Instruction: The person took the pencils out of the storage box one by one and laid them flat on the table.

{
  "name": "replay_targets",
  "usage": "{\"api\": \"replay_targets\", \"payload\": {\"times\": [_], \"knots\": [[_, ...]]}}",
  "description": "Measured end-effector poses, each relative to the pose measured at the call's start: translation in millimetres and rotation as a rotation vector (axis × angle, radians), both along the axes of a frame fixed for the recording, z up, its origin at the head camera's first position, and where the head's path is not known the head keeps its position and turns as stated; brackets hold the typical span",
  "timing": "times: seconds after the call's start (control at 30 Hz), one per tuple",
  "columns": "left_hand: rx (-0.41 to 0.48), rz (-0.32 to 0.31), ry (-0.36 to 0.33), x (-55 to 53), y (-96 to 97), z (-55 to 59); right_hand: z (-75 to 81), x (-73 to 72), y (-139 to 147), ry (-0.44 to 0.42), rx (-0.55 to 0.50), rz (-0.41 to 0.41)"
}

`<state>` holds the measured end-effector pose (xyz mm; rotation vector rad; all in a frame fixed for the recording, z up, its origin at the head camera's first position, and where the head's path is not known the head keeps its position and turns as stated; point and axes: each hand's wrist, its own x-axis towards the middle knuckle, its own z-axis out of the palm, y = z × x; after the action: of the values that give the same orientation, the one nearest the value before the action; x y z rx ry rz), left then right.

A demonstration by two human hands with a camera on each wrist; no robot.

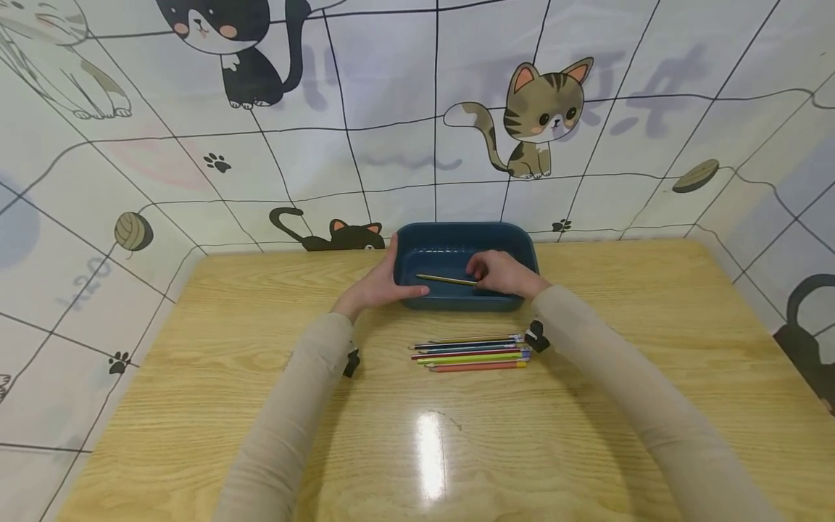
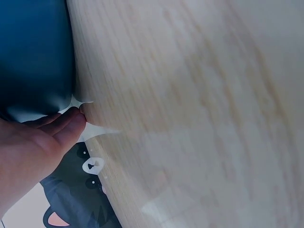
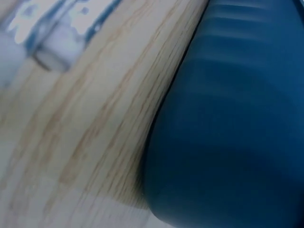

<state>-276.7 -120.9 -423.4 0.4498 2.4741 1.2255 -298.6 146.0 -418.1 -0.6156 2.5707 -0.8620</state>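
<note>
My right hand (image 1: pixel 505 274) reaches over a dark blue rectangular basin (image 1: pixel 464 304) and pinches one end of a gold-coloured pencil (image 1: pixel 446 279). The pencil lies almost level inside the basin, its tip toward the left. My left hand (image 1: pixel 378 283) rests against the basin's left end, thumb stretched along the front and fingers straight up the side. In the left wrist view, the fingertips of that hand (image 2: pixel 47 137) touch the basin's outer wall (image 2: pixel 35 57). The right wrist view has only the basin's outside (image 3: pixel 223 128); the right hand is out of that view.
Several coloured pencils (image 1: pixel 472 355) lie side by side on the wooden table (image 1: pixel 365 449), in front of the basin. Behind the basin stands a wall covering (image 1: pixel 404 159) printed with cats. A dark strap piece (image 1: pixel 538 337) hangs at the right wrist, close to the pencils' ends.
</note>
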Motion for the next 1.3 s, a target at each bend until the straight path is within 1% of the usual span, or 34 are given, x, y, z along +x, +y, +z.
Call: {"api": "replay_targets", "payload": {"times": [0.1, 0.2, 0.37, 0.6, 0.8, 0.93, 1.13, 1.3], "knots": [[0.0, 0.002, -0.007, 0.3, -0.3, 0.3, 0.9, 0.0, 0.0, 0.017, 0.029, 0.019], [0.001, 0.005, -0.017, 0.8, -0.3, 0.7, 1.2, -0.2, 0.1, 0.029, 0.036, 0.032], [0.003, 0.007, -0.017, 1.2, -0.1, 1.1, 0.5, -1.3, -0.3, 0.04, -0.002, 0.048], [0.004, 0.011, -0.009, 0.4, 0.3, 0.7, 4.0, 1.0, 1.9, 0.037, -0.093, 0.009], [0.0, 0.011, -0.009, -0.2, 0.0, -0.1, 3.3, 2.0, 4.9, 0.018, -0.185, -0.037], [-0.001, 0.01, -0.014, -0.4, -0.2, 0.6, 4.0, 2.1, 5.2, 0.015, -0.228, -0.067], [-0.008, 0.019, -0.005, -0.8, 0.5, 2.3, 6.0, 2.0, 3.7, 0.062, -0.25, -0.074], [-0.023, 0.022, -0.002, 0.7, 1.4, 2.9, 9.0, 6.6, 2.7, 0.104, -0.262, -0.069]]}}
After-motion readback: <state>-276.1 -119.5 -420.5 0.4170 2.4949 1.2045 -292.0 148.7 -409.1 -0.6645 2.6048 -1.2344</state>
